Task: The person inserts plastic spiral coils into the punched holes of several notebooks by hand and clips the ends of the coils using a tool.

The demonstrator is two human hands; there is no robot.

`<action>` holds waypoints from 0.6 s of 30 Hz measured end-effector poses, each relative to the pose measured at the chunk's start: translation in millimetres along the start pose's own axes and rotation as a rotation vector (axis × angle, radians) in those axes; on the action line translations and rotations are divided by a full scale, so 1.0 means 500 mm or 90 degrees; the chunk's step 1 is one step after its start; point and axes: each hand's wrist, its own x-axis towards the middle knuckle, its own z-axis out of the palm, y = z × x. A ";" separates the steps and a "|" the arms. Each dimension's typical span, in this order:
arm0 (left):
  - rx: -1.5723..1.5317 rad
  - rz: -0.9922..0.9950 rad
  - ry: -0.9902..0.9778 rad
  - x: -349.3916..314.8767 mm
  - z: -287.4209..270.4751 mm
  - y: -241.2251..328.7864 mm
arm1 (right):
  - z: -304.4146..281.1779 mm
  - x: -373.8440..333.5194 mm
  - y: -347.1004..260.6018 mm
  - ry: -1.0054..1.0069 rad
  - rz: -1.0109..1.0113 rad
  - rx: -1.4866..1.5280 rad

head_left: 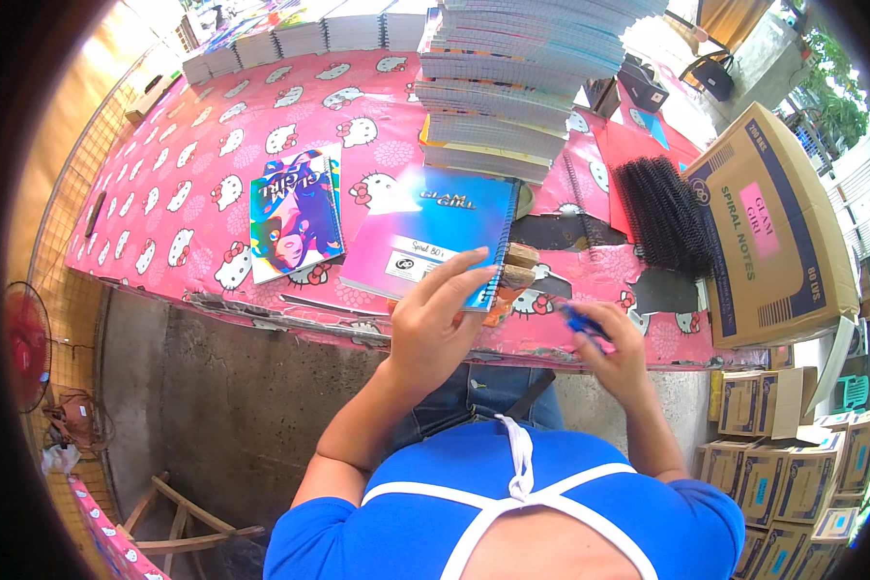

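Observation:
A pink-and-blue spiral notebook (377, 251) with a white label lies near the table's front edge, its coil on the right side. My left hand (440, 314) rests over its lower right part, fingers stretched across the cover toward the coil; the thumb is hard to make out. My right hand (614, 348) is closed around a small blue-handled tool (586, 323), just right of the notebook. The tool's exact kind is unclear. Another spiral notebook (297, 213) with a colourful cover lies to the left, touching nothing I hold.
A tall notebook stack (512, 97) stands behind the pink-and-blue notebook. Black plastic coils (662, 213) lie bunched beside a cardboard box (778, 232) on the right. Small wooden blocks (519, 266) sit by the coil edge. More boxes (773, 483) are piled at lower right.

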 end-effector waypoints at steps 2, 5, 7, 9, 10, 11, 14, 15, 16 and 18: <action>-0.030 -0.014 0.060 -0.011 0.011 -0.004 | 0.013 0.024 -0.065 -0.005 -0.099 0.048; -0.046 -0.044 0.071 -0.016 0.012 0.008 | 0.030 0.051 -0.100 0.018 -0.163 0.049; -0.051 -0.046 0.083 -0.017 0.013 0.006 | 0.035 0.058 -0.106 -0.003 -0.153 0.061; -0.041 -0.014 0.095 -0.019 0.013 0.005 | 0.033 0.067 -0.072 -0.163 0.002 0.330; -0.027 0.020 0.098 -0.015 0.010 0.005 | 0.033 0.069 -0.057 -0.242 0.083 0.463; -0.012 0.054 0.101 -0.011 0.008 0.003 | 0.037 0.067 -0.050 -0.292 0.159 0.592; 0.006 0.112 0.112 0.000 0.003 -0.009 | 0.045 0.067 -0.039 -0.443 0.390 0.978; -0.025 0.105 0.185 -0.003 0.006 -0.026 | 0.045 0.062 -0.040 -0.327 0.288 0.795; -0.016 0.076 0.293 0.006 -0.005 -0.045 | 0.041 0.050 -0.040 -0.210 0.188 0.610; -0.024 -0.015 0.515 0.025 -0.057 -0.096 | 0.025 0.037 -0.018 -0.003 0.081 0.270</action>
